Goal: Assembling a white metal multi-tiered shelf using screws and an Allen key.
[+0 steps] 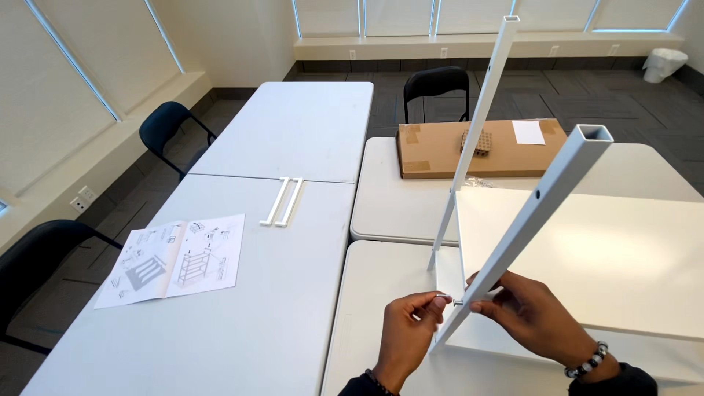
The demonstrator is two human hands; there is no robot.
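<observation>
While the right hand (532, 312) clamps the white square post (532, 213), its long axis rising up-right, the left hand (411, 326) pinches 1 small screw (449, 300) just left of the post, tip touching it. White shelf panel (601, 257) lies right.

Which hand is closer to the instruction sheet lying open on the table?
Left. The left hand pinches a small screw right of the instruction sheet; the right hand grips the white post farther right.

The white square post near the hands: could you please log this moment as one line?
left hand: fingers pinch small screw at white square post | right hand: steadies post | white shelf panel behind | instruction sheet on left table
</observation>
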